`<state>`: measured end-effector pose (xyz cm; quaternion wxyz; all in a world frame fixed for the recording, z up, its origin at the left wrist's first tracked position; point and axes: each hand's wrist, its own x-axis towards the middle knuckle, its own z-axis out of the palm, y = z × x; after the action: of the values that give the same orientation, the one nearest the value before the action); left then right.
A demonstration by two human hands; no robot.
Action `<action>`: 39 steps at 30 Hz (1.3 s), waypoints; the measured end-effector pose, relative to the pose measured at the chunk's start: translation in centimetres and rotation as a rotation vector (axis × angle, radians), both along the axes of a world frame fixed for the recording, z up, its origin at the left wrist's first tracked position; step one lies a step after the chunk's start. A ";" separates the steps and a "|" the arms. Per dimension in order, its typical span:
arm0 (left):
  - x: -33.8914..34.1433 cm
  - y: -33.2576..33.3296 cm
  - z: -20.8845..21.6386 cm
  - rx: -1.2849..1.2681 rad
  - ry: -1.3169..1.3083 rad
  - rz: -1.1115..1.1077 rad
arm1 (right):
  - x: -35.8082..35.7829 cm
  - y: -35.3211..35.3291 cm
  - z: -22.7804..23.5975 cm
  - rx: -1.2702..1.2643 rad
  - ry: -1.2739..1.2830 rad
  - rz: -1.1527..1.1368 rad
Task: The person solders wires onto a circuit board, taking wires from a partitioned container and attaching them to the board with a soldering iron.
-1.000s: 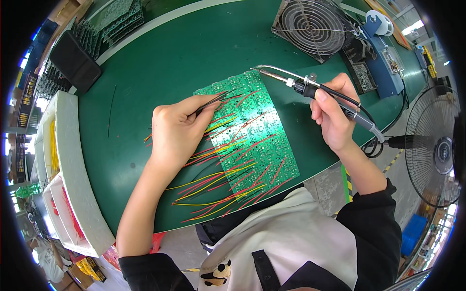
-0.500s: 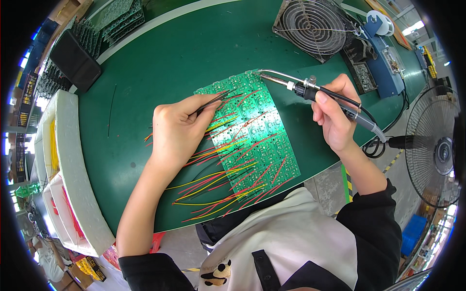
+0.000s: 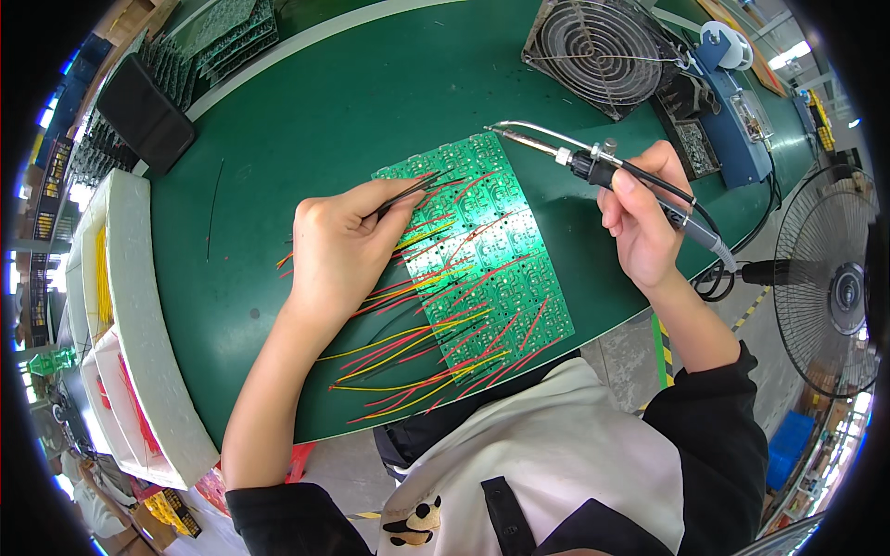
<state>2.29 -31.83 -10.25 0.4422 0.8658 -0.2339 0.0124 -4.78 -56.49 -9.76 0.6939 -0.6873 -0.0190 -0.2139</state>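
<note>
A green circuit board panel (image 3: 519, 236) lies flat on the bench, with several red, yellow and black wires (image 3: 408, 357) attached and trailing off its left side. My left hand (image 3: 348, 236) is over the panel's left edge, its fingers pinched around a small bundle of black wires (image 3: 408, 195). In my right hand (image 3: 649, 218) is a soldering iron (image 3: 589, 169) with a thin metal feed tube along its top. The iron's tip is close to the panel's far right corner, slightly beyond its edge and apart from it.
A white foam tray (image 3: 167, 361) of yellow and red wires stands at left, near a black phone (image 3: 146, 113). A dusty fan (image 3: 598, 51) and a blue solder-reel device (image 3: 737, 102) stand at the far right. Single black wire (image 3: 214, 211) on the green bench (image 3: 278, 139).
My right hand has lifted the soldering iron slightly, and its tip has moved away from the panel's far edge. My left hand has stayed almost still.
</note>
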 end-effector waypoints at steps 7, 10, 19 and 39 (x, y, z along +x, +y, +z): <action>0.0 0.0 0.0 0.008 0.007 0.005 | 0.2 0.1 0.0 -0.028 0.081 0.042; 0.0 -0.1 0.0 0.005 0.001 0.006 | 0.2 0.1 0.2 -0.029 0.083 0.043; 0.0 -0.1 -0.2 -0.007 -0.014 0.006 | 0.1 0.0 0.0 0.042 0.061 0.036; 0.0 -0.1 -0.1 0.003 0.005 0.012 | 0.3 0.1 0.1 -0.007 0.108 0.052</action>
<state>2.31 -31.92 -10.34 0.4411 0.8680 -0.2276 0.0126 -4.47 -56.40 -9.63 0.6967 -0.6997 -0.0002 -0.1583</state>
